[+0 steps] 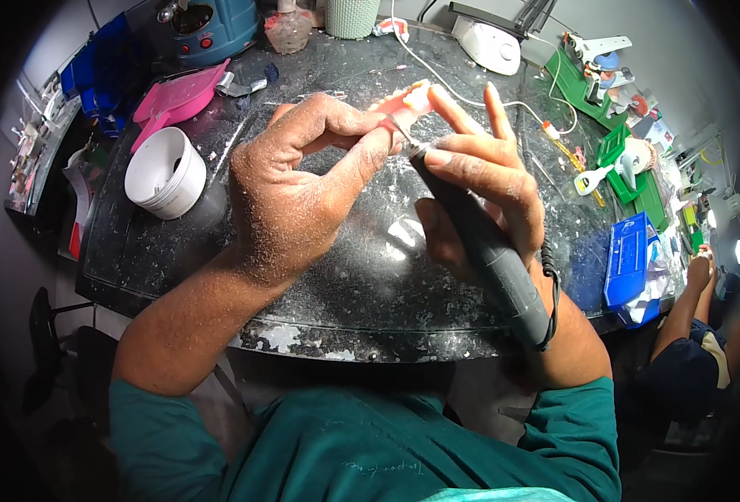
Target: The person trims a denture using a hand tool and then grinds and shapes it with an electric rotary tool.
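Between thumb and fingertips, my left hand [290, 184] grips a pink denture [413, 102] with pale teeth, partly hidden by the fingers. White dust coats that hand. My right hand [491, 171] is closed around a dark rotary handpiece [495, 255], held like a pen, with some fingers stretched toward the denture. The thin bur [403, 132] at the handpiece's front meets or nearly meets the denture's near edge; contact is too fine to tell. A coiled black cord [547, 259] runs along the handpiece's rear end.
The dusty black table [345, 305] bears a white tub [165, 176] and pink dustpan [182, 99] on the left. A blue machine [213, 35] and white control box [489, 46] stand behind. Blue [627, 259] and green bins [612, 155] line the right; another person [692, 360] sits beyond.
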Demonstrator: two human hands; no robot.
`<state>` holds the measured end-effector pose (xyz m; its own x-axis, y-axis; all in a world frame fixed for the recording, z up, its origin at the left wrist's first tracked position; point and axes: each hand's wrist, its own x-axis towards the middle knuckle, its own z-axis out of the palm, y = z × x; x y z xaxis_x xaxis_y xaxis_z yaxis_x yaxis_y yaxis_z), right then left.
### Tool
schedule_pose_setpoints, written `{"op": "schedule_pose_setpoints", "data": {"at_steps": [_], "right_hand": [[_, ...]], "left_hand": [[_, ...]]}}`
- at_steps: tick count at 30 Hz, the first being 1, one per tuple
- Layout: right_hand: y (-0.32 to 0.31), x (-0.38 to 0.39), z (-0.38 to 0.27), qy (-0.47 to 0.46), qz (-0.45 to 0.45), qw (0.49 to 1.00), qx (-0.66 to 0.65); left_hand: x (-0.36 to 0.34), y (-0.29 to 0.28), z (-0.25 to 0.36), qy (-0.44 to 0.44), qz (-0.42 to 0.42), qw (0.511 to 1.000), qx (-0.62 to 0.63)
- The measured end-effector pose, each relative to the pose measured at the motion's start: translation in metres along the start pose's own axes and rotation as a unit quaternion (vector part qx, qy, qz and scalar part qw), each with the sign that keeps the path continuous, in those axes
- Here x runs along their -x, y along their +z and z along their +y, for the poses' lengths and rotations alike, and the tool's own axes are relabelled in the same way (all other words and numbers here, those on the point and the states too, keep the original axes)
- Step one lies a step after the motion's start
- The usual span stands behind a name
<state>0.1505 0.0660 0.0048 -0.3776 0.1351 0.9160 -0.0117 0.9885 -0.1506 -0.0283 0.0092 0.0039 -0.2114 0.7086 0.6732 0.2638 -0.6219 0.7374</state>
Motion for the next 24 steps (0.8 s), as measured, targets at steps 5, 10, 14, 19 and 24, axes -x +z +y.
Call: {"op": "schedule_pose_setpoints", "data": {"at_steps": [5,10,14,19,24], "right_hand": [[-0.0014,-0.0010,-0.0023,0.000,-0.014,1.000,0.005],[-0.0001,-0.0012,-0.0022,0.003,-0.008,1.000,-0.006],[-0.0009,-0.0016,-0.0019,0.004,0.002,1.000,-0.006],[0.0006,0.0001,-0.0005,0.007,0.000,1.000,-0.011],[-0.0006,-0.0005,-0.0025,0.009,-0.010,1.000,-0.007]], "left_hand": [[0.0006,-0.0004,0.0013,0.003,0.001,1.000,-0.018],[0.0001,-0.0011,0.0020,-0.014,-0.015,1.000,0.018],[0.0001,0.0008,0.0046,-0.023,-0.010,0.998,0.050],[-0.0002,0.0017,0.0055,-0.024,-0.010,0.999,0.044],[-0.0003,0.0018,0.0048,-0.020,-0.015,0.999,0.045]]}}
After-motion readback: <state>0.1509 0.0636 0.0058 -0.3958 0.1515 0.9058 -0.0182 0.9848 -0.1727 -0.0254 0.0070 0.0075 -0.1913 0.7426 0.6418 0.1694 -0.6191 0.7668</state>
